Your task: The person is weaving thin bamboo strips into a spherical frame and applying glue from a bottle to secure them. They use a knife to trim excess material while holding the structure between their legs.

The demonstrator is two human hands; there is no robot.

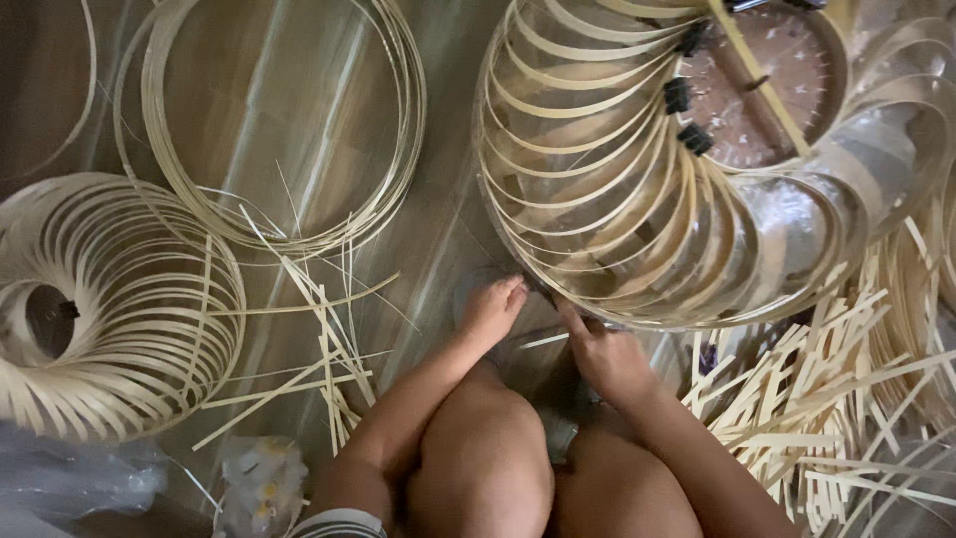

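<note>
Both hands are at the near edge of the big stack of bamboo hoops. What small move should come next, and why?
Probably close the right hand around the lowest rim of the stack of bamboo hoops. Its index finger already touches that edge, while the left hand rests just beside it with fingers curled. No firm grip shows yet, and motion blur hides the exact contact.

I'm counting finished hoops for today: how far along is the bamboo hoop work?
Done: a fanned hoop stack at left and loose rings. In hand: both hands, left hand and right hand, at the rim of the clipped hoop bundle. Left: loose strips uncoiled.
</note>
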